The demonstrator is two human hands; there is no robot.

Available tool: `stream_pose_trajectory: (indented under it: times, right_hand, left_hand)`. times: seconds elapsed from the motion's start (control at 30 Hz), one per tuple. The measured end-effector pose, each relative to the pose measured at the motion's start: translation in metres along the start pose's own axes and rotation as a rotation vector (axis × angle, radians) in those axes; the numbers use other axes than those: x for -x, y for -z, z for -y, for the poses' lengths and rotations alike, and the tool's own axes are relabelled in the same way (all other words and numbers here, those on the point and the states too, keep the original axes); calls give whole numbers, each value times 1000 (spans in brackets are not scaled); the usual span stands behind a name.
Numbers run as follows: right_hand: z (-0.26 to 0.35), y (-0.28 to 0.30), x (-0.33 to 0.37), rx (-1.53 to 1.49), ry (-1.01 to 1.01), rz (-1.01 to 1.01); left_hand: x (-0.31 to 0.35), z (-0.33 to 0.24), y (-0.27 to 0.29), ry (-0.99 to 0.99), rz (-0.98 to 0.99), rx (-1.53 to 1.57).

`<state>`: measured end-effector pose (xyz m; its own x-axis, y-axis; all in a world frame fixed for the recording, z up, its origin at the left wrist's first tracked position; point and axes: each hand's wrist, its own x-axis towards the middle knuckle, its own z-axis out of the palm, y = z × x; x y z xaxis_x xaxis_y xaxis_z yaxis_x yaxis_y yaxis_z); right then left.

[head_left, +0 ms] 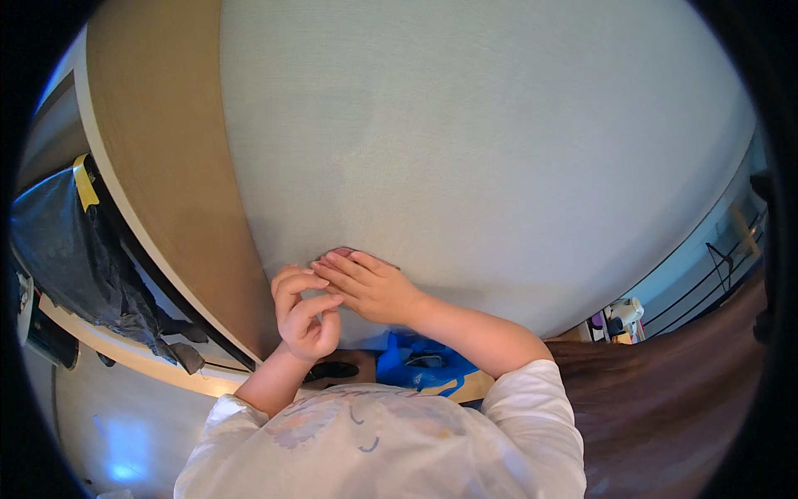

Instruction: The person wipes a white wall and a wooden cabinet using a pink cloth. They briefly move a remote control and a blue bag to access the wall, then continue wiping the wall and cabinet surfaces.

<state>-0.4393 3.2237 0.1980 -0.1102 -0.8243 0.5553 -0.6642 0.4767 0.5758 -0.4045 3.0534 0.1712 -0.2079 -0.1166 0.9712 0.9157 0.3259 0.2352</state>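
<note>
A small pinkish-red flat thing (pixel 342 250) with a thin dark edge lies against a large pale grey surface (pixel 465 150). My right hand (pixel 371 289) covers most of it, fingers stretched out and lying flat over it, so its kind is hidden. Close by on the left, my left hand (pixel 306 316) is raised with its fingers bent and apart. Its fingertips come near the fingertips of my right hand, and nothing shows between them.
A tan panel (pixel 166 166) borders the pale surface at left, with black plastic sheeting (pixel 79 258) beyond. Below my right forearm is a blue bag (pixel 420 362), beside a black object (pixel 332 371). Brown fabric (pixel 665 391) hangs at right, near small items on a shelf (pixel 619 320).
</note>
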Motion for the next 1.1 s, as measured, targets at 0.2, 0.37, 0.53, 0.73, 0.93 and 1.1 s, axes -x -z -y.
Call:
stream_pose_trajectory:
  times: [0.2,0.37,0.53,0.73,0.93,1.1]
  right_hand:
    - [-82,59,-9,149,-382,-171]
    - [-80,59,-1,194,-434,-154]
    - [-25,24,57,2,-110,22]
    - [-78,70,72,126,-216,-67]
    - [-86,67,89,169,-366,-219]
    - [-19,24,164,-6,30,153]
  left_hand:
    - [-3,2,-16,27,16,26]
    - [-2,1,-36,24,37,65]
    - [2,-3,-48,61,112,80]
    - [-4,-6,-63,50,123,43]
    - [2,-16,-85,19,167,64]
    - [3,-19,-96,13,183,57]
